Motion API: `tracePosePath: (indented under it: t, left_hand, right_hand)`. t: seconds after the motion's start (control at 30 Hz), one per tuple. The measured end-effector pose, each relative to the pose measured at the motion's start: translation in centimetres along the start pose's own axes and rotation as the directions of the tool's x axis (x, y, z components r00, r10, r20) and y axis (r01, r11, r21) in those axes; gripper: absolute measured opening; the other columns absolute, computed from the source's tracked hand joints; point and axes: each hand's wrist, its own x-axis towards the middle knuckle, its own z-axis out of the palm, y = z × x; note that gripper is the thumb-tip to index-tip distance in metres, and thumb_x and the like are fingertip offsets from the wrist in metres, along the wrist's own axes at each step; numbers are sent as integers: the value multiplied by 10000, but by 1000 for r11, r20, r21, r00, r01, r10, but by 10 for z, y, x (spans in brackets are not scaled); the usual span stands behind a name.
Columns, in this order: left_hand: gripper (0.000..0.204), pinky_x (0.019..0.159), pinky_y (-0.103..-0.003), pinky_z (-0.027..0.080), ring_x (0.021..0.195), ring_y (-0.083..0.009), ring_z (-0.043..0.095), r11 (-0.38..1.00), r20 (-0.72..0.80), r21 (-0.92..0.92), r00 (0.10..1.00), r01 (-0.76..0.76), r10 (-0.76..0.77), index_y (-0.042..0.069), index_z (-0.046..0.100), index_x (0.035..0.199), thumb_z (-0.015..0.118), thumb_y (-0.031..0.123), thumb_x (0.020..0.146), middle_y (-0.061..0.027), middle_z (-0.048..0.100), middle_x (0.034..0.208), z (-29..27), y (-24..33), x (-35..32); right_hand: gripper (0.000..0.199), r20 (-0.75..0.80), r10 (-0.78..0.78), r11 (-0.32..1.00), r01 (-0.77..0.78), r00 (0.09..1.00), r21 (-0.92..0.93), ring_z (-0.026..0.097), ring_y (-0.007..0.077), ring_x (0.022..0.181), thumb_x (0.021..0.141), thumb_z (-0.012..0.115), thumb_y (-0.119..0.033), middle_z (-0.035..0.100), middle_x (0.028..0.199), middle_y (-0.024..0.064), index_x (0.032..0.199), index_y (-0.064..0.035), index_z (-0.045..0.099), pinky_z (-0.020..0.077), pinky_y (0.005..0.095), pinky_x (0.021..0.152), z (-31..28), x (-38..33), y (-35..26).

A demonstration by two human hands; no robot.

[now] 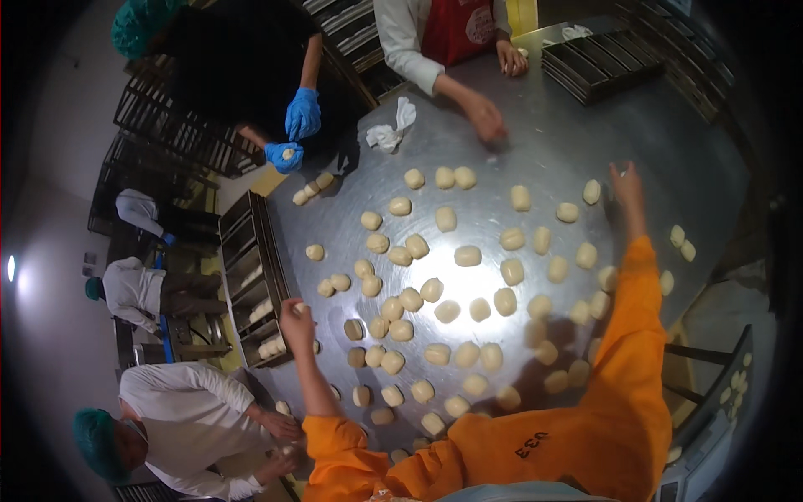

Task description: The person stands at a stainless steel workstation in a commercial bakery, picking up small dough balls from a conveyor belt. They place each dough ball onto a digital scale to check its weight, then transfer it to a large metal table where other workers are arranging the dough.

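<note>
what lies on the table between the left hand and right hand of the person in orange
In the head view, scattered dough pieces lie on the table between the left hand and right hand, some touching.

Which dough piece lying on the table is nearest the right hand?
The oval dough piece just left of the right hand. Every other loose one lies farther off, including its neighbour, slightly lower and further left.
</note>
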Motion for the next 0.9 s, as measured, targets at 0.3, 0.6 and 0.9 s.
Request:
tracePosePath:
  t: [0.3,0.6,0.9]
  left_hand:
    - [741,1060,-504,372,1237,-478,471,827,29,547,985,129,-172,-1,386,1384,743,261,790,-282,507,1323,66,-108,19]
    - [765,1084,-472,333,1325,-363,399,940,-254,-20,911,-340,325,43,266,1486,662,51,832,-223,419,1413,-28,-3,-79]
    - [472,969,-415,442,1250,-291,496,738,171,-447,762,-505,625,13,430,1374,542,103,925,-169,492,1372,69,6,-244]
  right_hand:
    - [531,329,-260,926,331,908,-183,496,389,1282,923,588,-221,467,1419,203,1424,-147,430,427,439,1045,52,-11,-96]
    - [459,-296,-335,850,422,895,314,493,409,1172,851,665,-182,466,1296,206,1286,-103,540,435,484,960,-64,-254,-39]
    - [139,247,-685,673,465,685,576,654,281,784,926,581,-235,651,878,99,956,-112,639,532,407,685,-137,-576,42]
